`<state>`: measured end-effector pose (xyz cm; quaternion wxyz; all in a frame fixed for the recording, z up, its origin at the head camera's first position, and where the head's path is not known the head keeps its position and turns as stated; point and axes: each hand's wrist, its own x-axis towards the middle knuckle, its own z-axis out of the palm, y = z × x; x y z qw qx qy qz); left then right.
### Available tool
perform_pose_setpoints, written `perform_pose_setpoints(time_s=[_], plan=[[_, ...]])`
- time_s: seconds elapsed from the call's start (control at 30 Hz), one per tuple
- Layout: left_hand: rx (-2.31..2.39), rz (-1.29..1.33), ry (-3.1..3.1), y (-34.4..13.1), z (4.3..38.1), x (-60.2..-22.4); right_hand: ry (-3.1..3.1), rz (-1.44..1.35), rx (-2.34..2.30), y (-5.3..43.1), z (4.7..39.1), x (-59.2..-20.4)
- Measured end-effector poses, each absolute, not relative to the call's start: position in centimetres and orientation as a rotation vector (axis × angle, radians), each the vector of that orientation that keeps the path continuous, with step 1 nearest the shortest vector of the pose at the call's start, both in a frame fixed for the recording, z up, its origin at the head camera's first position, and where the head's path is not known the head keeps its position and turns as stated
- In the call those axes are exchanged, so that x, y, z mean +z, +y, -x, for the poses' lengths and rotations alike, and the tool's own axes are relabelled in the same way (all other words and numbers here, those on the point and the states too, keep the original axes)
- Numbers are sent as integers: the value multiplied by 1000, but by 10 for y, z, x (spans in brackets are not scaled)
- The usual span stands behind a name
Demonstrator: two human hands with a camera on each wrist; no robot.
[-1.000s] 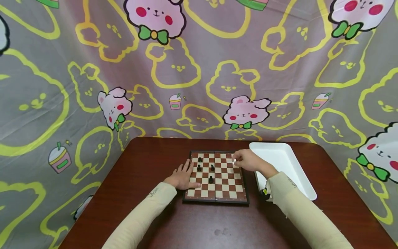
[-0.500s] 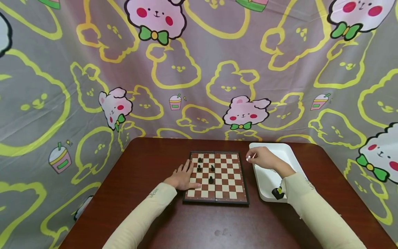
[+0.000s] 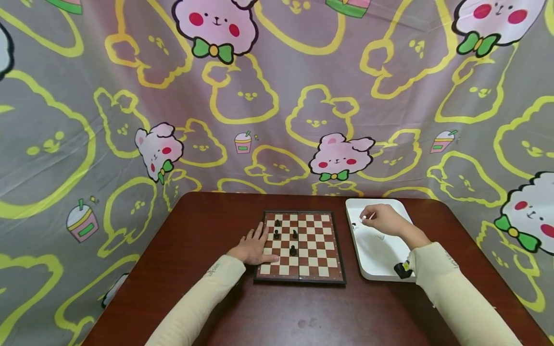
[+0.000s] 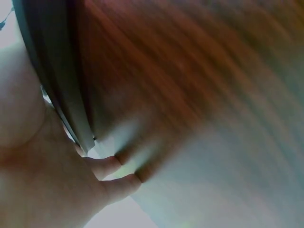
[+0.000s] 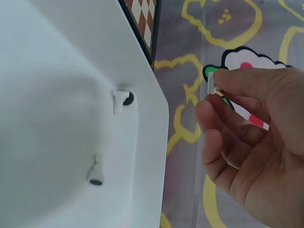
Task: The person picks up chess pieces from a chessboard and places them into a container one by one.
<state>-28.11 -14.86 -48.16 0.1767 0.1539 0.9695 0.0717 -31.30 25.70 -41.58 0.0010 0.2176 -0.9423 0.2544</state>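
Observation:
My left hand (image 3: 252,249) rests, fingers spread, on the left edge of a brown and cream chessboard (image 3: 318,246). In the left wrist view its palm lies along the board's dark side (image 4: 54,61). Several black chess pieces (image 3: 293,250) stand on the left half of the board. Over the white tray (image 3: 381,262), my right hand (image 3: 384,220) pinches a small white chess piece (image 5: 211,83) between thumb and index finger. In the right wrist view, one white chess piece (image 5: 96,173) lies on the tray floor and another white piece (image 5: 121,100) is near the tray's side wall.
The board and tray share a dark reddish-brown table (image 3: 207,226), with a narrow strip of tabletop between them. A grey cloth (image 3: 277,120) with yellow cartoon outlines hangs behind and at both sides. A black wrist camera (image 3: 402,270) sits below my right sleeve.
My right hand has lifted the white chess piece off the board's right side and carried it rightward over the tray. The left hand has stayed put on the board.

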Motion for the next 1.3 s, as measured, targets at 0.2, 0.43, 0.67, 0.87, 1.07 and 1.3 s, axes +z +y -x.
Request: perform_pose_setpoints(time_s=[0.2, 0.43, 0.67, 0.87, 1.07, 1.3], plan=[[196, -435, 2751, -149, 281, -483, -2969, -643, 778, 271, 312, -415], [208, -436, 2746, -150, 280, -483, -2984, -617, 830, 284, 311, -417], [225, -446, 2752, -151, 280, -484, -3005, -563, 826, 295, 309, -420], [226, -450, 2753, -150, 279, -484, -3026, -529, 830, 305, 307, -424], [226, -453, 2753, -151, 278, -483, -3032, -511, 845, 311, 305, -428], [240, -457, 2758, -152, 278, -484, -3025, -483, 834, 316, 303, -432]])
